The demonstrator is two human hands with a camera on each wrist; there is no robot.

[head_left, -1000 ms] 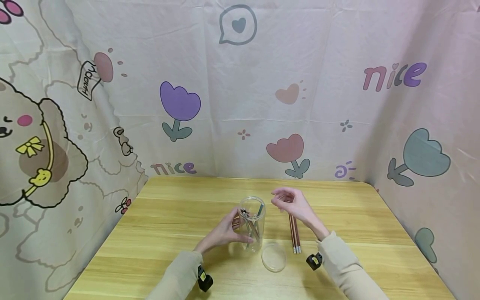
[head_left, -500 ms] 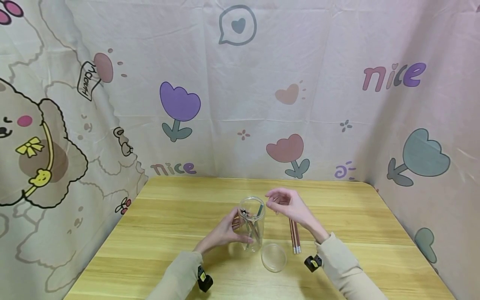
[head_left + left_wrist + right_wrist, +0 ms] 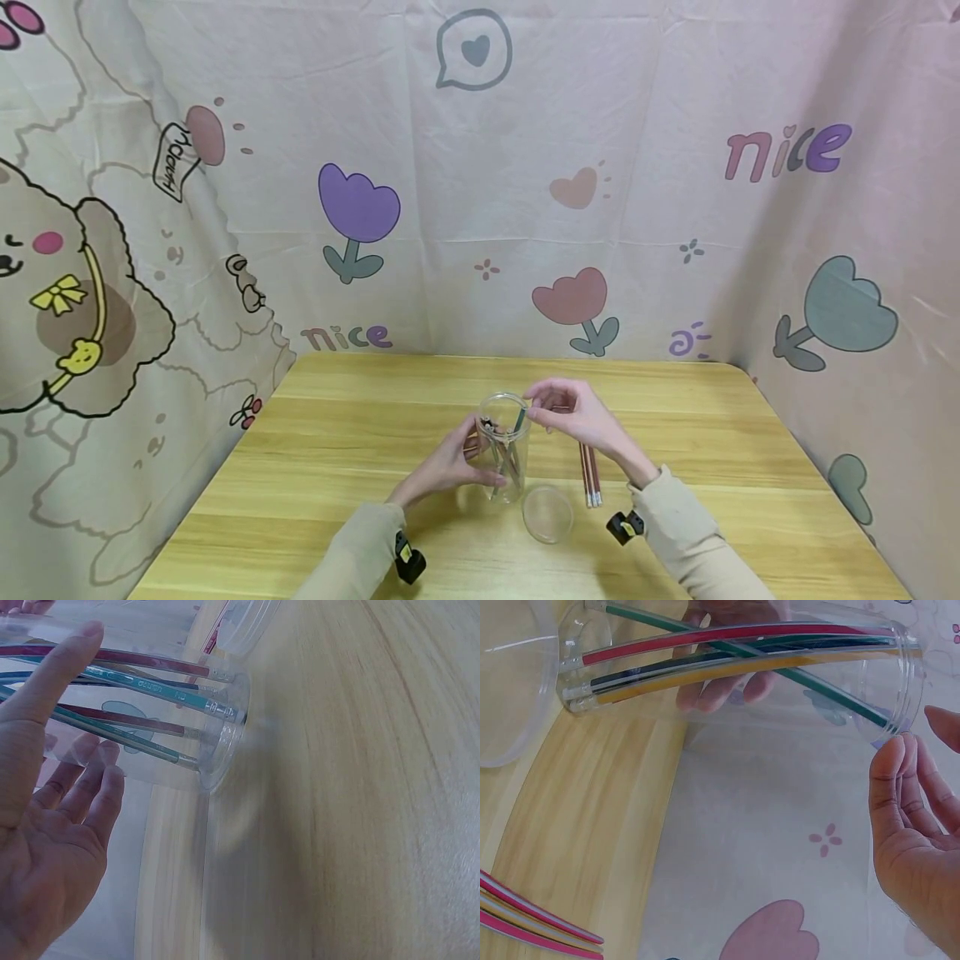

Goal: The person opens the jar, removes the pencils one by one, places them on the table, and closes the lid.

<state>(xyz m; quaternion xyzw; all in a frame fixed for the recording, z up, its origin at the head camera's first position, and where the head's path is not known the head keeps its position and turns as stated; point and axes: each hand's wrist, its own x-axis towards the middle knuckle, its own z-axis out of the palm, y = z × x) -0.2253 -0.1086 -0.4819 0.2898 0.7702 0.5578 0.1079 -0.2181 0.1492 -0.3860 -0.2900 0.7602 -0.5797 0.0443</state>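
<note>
A clear cylindrical jar (image 3: 522, 462) stands on the table with several pencils (image 3: 161, 688) leaning inside it. My left hand (image 3: 450, 463) holds the jar from its left side, thumb in front and fingers around the back. Beside the jar's top, my right hand (image 3: 588, 415) is raised with its fingers loosely bent. In the right wrist view, its fingertips (image 3: 892, 750) come to the rim, close to the end of a green pencil (image 3: 832, 697). A gap shows between its thumb and index finger, and nothing is visible in its grasp.
The round clear lid (image 3: 547, 515) lies flat in front of the jar, to its right. A few reddish pencils (image 3: 589, 475) lie side by side beneath my right wrist. A printed cloth (image 3: 465, 208) hangs behind the wooden table (image 3: 337, 433).
My right hand has moved left, from above the loose pencils to the jar's rim. My left hand, the jar and the lid stay in place.
</note>
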